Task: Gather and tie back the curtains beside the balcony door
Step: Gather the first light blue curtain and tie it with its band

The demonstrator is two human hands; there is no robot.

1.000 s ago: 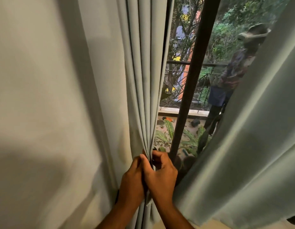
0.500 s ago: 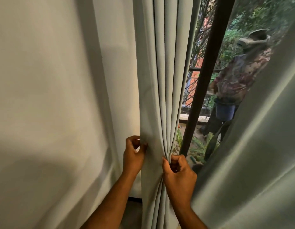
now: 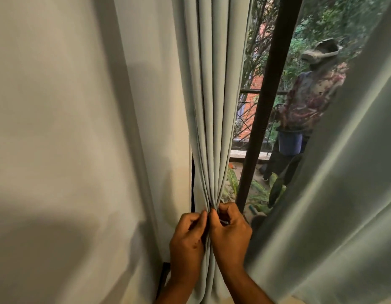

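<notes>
Both hands bunched tight on the pleated curtain [image 3: 214, 119], just left of the dark door frame [image 3: 264, 119]. Left hand [image 3: 187, 244] and right hand [image 3: 230, 235] side by side, fingers curled round the folds. No tieback in sight. Easy to lose pleats when freeing one hand to grab a tie, so probably a re-gather.

The gathered curtain [image 3: 214, 119] is running off the top edge, and its lower end is disappearing behind the left hand [image 3: 187, 244] and right hand [image 3: 230, 235]. A small metallic thing in the right hand is showing too little to name. The right-side curtain [image 3: 343, 194] is covering part of the reflected person [image 3: 308, 102].
</notes>
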